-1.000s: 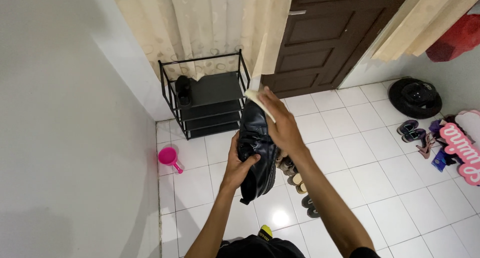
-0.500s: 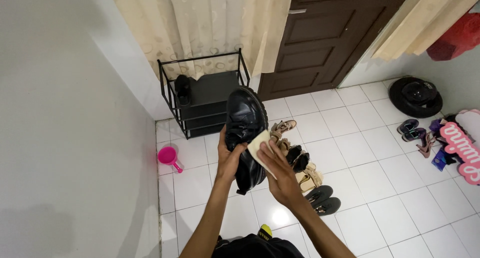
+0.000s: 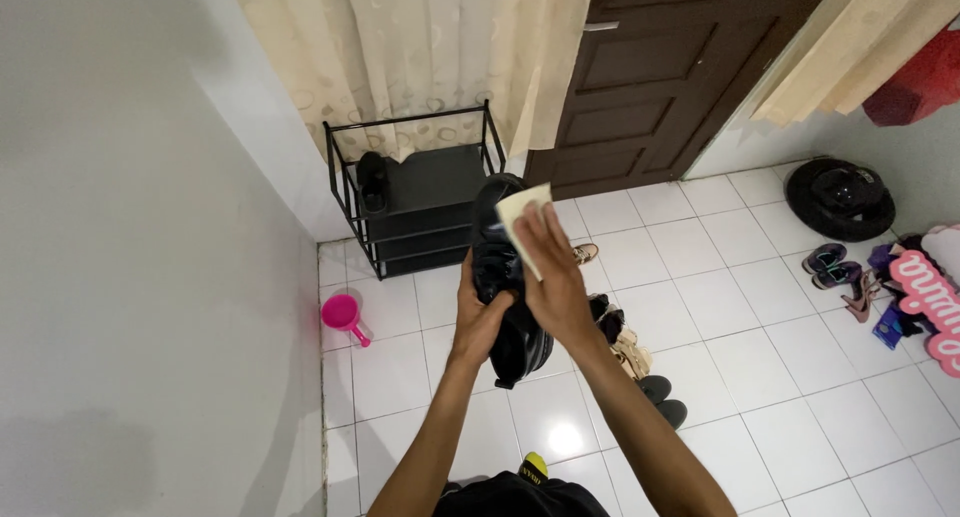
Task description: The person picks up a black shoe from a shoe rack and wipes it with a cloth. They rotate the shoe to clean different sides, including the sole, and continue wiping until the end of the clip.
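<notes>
1. Shoe (image 3: 500, 277), black, is in front of us, held up in the air above the white tiled floor (image 3: 760, 377), toe pointing up.
2. Our left hand (image 3: 483, 317) grips the shoe from the left side, fingers closed around its middle.
3. Our right hand (image 3: 553, 277) presses a pale cloth (image 3: 520, 217) flat on the upper part of the shoe, fingers stretched and close together.
4. Behind the shoe we see a black shoe rack (image 3: 420, 207); a pink scoop (image 3: 343, 315) lies near the wall, and several sandals (image 3: 630, 352) lie just right of our hands.
</notes>
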